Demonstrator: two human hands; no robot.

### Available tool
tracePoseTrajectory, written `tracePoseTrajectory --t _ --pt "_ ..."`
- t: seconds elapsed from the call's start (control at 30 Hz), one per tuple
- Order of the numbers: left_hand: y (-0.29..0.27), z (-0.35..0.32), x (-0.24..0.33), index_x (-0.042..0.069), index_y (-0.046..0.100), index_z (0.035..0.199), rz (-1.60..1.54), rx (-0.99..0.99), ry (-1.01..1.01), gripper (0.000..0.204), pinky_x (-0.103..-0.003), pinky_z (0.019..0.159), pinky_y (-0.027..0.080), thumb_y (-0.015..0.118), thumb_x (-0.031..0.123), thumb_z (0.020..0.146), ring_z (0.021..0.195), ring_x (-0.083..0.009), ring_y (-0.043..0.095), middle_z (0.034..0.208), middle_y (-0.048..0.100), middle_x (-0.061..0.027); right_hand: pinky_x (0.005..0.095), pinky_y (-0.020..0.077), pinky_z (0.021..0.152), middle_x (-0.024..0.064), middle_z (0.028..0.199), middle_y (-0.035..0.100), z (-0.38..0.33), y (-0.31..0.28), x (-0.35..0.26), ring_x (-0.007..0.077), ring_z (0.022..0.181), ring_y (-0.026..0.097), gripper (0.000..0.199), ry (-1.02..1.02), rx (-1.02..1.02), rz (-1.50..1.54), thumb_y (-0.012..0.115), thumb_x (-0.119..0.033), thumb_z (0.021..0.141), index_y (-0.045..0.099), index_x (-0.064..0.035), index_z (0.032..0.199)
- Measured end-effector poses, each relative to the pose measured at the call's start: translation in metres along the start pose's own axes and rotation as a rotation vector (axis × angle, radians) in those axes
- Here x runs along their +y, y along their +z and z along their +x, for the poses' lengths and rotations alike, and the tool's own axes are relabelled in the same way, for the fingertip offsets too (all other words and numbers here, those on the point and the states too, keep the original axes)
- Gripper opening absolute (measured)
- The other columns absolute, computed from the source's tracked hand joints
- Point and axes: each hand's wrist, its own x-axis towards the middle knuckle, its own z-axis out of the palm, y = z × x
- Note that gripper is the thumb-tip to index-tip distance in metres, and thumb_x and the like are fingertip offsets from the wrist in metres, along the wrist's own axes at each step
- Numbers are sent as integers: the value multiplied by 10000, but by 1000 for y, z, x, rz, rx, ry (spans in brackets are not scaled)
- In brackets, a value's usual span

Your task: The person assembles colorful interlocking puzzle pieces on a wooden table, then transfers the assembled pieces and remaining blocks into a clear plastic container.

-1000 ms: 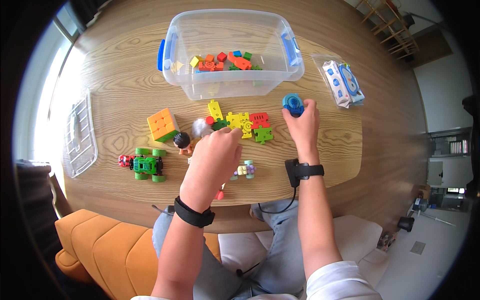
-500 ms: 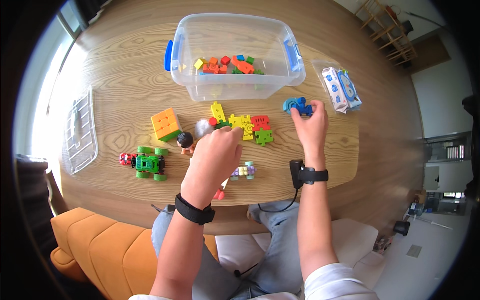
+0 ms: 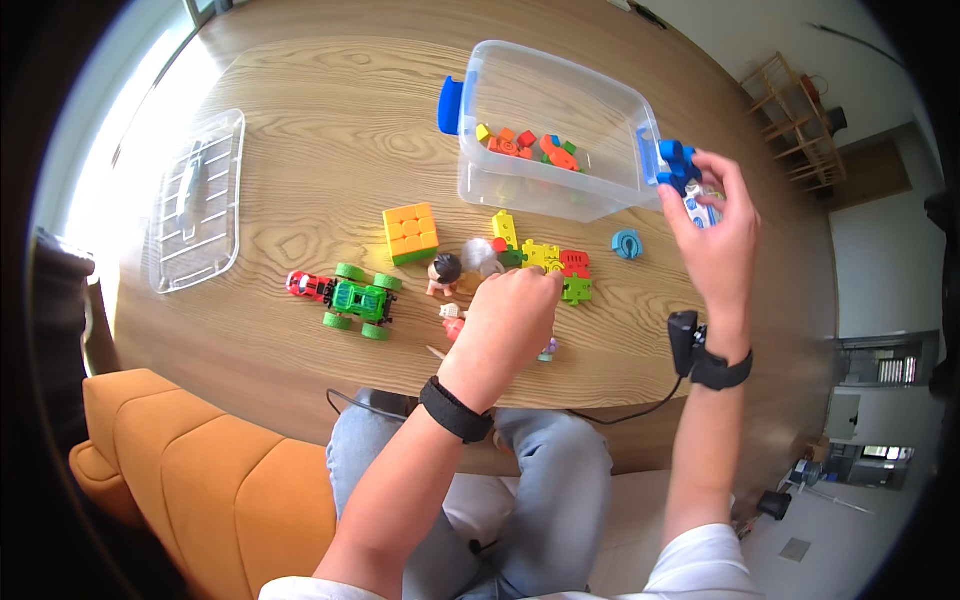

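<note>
- My right hand is raised at the right end of the clear plastic bin, fingers pinched shut around a blue toy piece that sits level with the bin's right blue handle.
- My left hand rests low over the worktop, fingers curled down onto the row of coloured puzzle pieces; I cannot tell whether it actually grips one of them.
- The puzzle row runs yellow, red and green just near of the bin, touching my left fingertips.
- A small blue ring-shaped piece lies on the worktop between the puzzle row and my right hand, apart from both.
- Just left of my left hand stand a small dark-haired figure and a pale fuzzy figure, close together.
- Further left sits a colour cube, orange and yellow on top with a green side.
- Near of the cube is a green toy truck with a small red car at its left end.
- Inside the bin, orange, red, yellow and green pieces lie on the bottom.
- The bin's clear lid lies flat at the far left of the worktop, well apart from everything else.
</note>
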Motion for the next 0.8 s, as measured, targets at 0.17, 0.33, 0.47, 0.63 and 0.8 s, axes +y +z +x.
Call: tracePoseTrajectory --t 0.17,0.33,0.47,0.63,0.8 --pt "-3 -4 -7 7 635 945 -19 54 6 98 -488 737 579 670 86 898 822 -384 705 876 691 -162 355 584 850 111 1002 727 68 23 -9 213 912 702 394 -107 -296 77 800 -175 818 630 -25 1139" --pt "-7 -7 -10 15 637 933 1 69 2 87 -466 726 583 669 85 894 809 -354 714 867 689 -150 368 580 836 115 983 702 121 77 3 213 892 686 443 -144 -733 9 814 -220 800 590 -11 1120" --pt "-11 -10 -10 25 637 908 31 101 -4 32 -455 723 582 621 51 898 793 -341 715 839 673 -143 386 579 832 157 1028 711 136 127 2 258 923 701 460 -182 -1012 -187 846 -242 805 593 -5 1107" --pt "-10 -16 -16 31 657 927 64 82 9 80 -440 723 581 623 47 857 811 -321 731 860 688 -134 427 574 854 213 1087 722 143 170 -8 342 973 713 535 -231 -1239 -363 889 -246 740 610 6 1120" --pt "-7 -13 -16 40 673 961 44 76 0 117 -439 734 581 625 52 855 831 -316 735 880 691 -135 404 563 861 178 1064 729 140 187 1 334 994 706 545 -218 -1242 -381 903 -206 688 622 -3 1109"
